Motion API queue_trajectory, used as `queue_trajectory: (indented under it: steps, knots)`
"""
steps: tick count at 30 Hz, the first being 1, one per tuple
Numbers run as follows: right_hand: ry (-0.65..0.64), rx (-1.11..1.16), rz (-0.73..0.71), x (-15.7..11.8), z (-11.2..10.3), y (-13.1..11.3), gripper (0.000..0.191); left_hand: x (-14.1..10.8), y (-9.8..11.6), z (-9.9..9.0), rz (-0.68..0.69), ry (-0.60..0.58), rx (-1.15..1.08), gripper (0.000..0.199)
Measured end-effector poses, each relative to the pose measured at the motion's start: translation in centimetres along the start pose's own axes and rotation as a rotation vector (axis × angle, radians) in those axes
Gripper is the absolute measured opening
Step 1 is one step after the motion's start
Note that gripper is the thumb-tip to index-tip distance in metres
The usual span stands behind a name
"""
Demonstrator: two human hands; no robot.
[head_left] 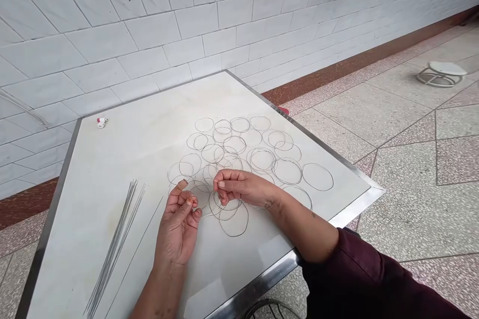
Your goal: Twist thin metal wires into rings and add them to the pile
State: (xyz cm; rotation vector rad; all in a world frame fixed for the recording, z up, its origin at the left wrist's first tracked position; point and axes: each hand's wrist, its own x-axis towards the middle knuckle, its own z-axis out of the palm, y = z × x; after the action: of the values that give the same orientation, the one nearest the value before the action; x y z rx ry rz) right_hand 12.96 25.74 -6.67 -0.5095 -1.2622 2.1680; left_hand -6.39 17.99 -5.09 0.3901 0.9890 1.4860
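Note:
Above the white table (pixel 145 154), my left hand (pixel 180 227) has its thumb and a finger pinched on a thin wire, while its index finger, with a tan wrap at the tip, sticks up. My right hand (pixel 237 185) comes in from the right, palm down, its thumb and fingers closed on thin wire close to the left fingertips. The wire's full shape is lost against the rings behind it. Many thin wire rings (pixel 318 190) lie overlapping under and beyond both hands. Left of my left hand rests a bundle of straight wires (pixel 112 254), with a single straight wire (pixel 136 247) beside it.
A small white and red object (pixel 101 122) sits at the table's far left. Metal edging (pixel 258 279) borders the tabletop. A white tiled wall (pixel 149 35) rises behind. A round white stool (pixel 441 74) stands on the speckled floor to the right.

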Motion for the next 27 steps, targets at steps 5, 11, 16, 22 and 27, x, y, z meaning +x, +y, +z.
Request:
queue_trajectory:
  steps: [5, 11, 16, 22, 27]
  knots:
    - [0.018, 0.138, -0.039, 0.12, 0.11, 0.02, 0.021, -0.04, 0.00, 0.11, 0.001, 0.004, 0.011, 0.051]
    - [0.119, 0.301, -0.071, 0.35, 0.43, 0.47, 0.022, 0.01, -0.08, 0.11, 0.000, 0.001, 0.028, 0.051]
    - [0.154, 0.300, -0.067, 0.46, 0.45, 0.70, 0.022, 0.11, -0.14, 0.08, -0.007, 0.010, 0.029, 0.049]
    - [0.102, 0.281, -0.061, 0.43, 0.20, 0.70, 0.025, -0.05, -0.06, 0.16, -0.045, 0.019, 0.029, 0.048]
    - [0.097, 0.300, -0.076, 0.51, 0.29, 0.75, 0.035, -0.26, 0.00, 0.27, -0.040, -0.010, 0.043, 0.047]
